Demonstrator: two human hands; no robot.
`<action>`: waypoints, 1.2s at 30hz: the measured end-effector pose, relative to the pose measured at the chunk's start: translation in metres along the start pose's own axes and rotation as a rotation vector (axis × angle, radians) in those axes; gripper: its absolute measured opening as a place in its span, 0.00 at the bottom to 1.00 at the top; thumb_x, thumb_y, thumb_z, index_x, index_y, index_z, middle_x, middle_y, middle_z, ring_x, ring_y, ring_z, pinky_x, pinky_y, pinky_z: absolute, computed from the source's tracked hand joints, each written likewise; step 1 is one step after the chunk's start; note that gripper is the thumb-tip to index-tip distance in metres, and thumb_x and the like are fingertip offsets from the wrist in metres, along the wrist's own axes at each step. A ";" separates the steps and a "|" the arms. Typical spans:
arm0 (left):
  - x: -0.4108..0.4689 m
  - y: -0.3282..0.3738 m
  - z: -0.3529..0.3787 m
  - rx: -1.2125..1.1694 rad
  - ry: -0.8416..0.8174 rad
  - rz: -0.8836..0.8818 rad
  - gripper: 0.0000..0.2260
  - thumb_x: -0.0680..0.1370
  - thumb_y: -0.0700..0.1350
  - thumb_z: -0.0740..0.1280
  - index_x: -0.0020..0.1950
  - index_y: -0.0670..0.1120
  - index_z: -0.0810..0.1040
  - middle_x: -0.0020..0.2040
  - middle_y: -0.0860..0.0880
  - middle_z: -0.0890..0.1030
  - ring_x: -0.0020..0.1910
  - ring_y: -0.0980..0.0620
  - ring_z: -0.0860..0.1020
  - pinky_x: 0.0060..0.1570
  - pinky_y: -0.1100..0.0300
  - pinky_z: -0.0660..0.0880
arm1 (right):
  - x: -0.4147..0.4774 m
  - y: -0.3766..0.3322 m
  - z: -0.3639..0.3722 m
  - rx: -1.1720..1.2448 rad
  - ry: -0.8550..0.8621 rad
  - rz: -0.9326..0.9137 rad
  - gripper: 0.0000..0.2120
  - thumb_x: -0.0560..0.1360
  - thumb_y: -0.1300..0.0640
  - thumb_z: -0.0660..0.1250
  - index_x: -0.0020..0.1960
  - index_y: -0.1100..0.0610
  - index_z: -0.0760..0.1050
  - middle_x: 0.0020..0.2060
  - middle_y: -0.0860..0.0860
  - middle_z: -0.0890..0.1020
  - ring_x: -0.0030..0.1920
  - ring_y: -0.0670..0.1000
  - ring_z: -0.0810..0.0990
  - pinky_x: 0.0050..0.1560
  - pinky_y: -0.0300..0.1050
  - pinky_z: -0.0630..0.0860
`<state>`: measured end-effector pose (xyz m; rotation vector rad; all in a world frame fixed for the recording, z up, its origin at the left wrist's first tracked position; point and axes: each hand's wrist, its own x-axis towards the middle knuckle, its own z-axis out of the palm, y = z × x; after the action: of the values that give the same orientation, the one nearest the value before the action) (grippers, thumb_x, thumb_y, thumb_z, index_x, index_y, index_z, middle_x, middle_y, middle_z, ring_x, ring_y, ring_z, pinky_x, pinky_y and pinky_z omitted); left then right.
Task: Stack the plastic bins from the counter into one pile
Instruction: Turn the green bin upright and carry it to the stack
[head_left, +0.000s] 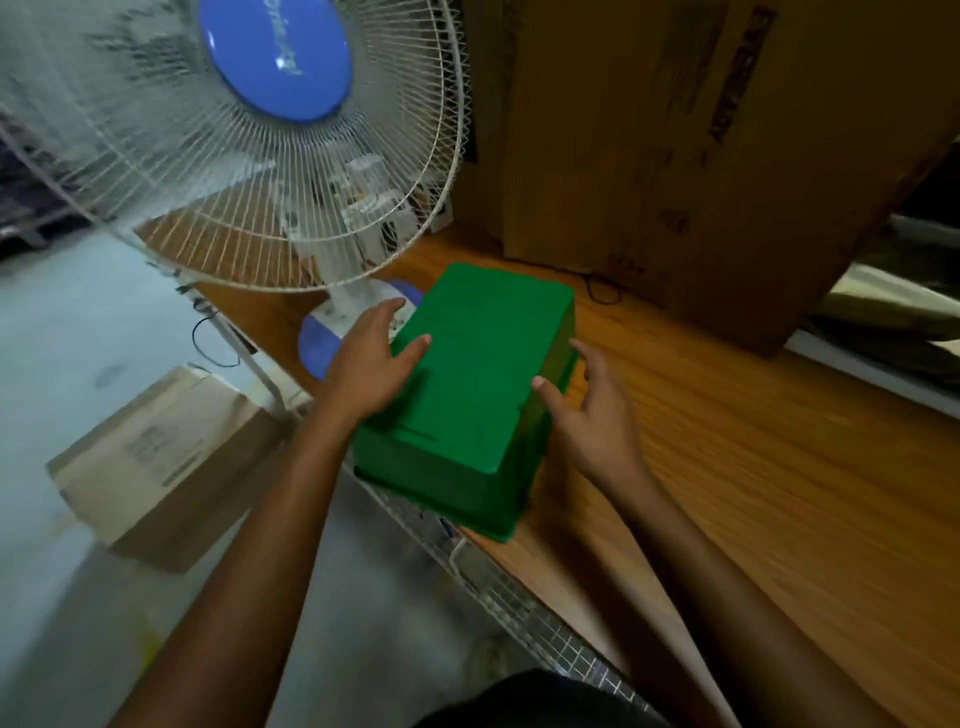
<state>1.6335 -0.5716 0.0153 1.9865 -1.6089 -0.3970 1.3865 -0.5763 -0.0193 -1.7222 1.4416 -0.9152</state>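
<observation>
A green plastic bin lies upside down on the wooden counter, its flat bottom facing up and one corner overhanging the counter's near edge. It looks like a pile of nested bins, with a second rim showing at the near end. My left hand rests on the bin's left side, thumb on top and fingers spread. My right hand hovers at the bin's right side with fingers apart, the thumb near the top edge. Neither hand is closed around it.
A white table fan with a blue hub stands just behind and left of the bin, its base touching my left fingers. Large cardboard boxes stand at the back of the counter. Another cardboard box sits on the floor at left.
</observation>
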 end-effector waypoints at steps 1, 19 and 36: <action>0.016 -0.007 0.000 -0.047 -0.052 -0.062 0.29 0.80 0.53 0.66 0.77 0.44 0.63 0.75 0.42 0.69 0.73 0.43 0.69 0.69 0.49 0.67 | 0.007 0.000 0.005 0.047 -0.011 0.071 0.35 0.75 0.41 0.68 0.77 0.54 0.63 0.73 0.53 0.71 0.71 0.55 0.71 0.68 0.58 0.72; 0.071 0.039 0.104 -0.966 -0.484 -0.453 0.15 0.83 0.47 0.62 0.67 0.42 0.77 0.57 0.42 0.84 0.45 0.49 0.86 0.43 0.55 0.83 | 0.044 0.050 -0.036 0.590 -0.036 0.433 0.17 0.80 0.55 0.65 0.68 0.52 0.71 0.59 0.52 0.84 0.53 0.53 0.86 0.52 0.50 0.84; 0.019 0.101 0.168 -0.916 -0.019 -0.298 0.14 0.82 0.37 0.62 0.67 0.38 0.73 0.59 0.42 0.79 0.55 0.50 0.77 0.44 0.77 0.72 | 0.041 0.010 -0.161 -0.561 -0.108 0.174 0.42 0.73 0.24 0.48 0.80 0.45 0.51 0.81 0.52 0.53 0.79 0.58 0.57 0.75 0.62 0.61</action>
<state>1.4651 -0.6421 -0.0595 1.4694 -0.8591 -1.0457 1.2480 -0.6302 0.0567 -1.9552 1.8559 -0.3301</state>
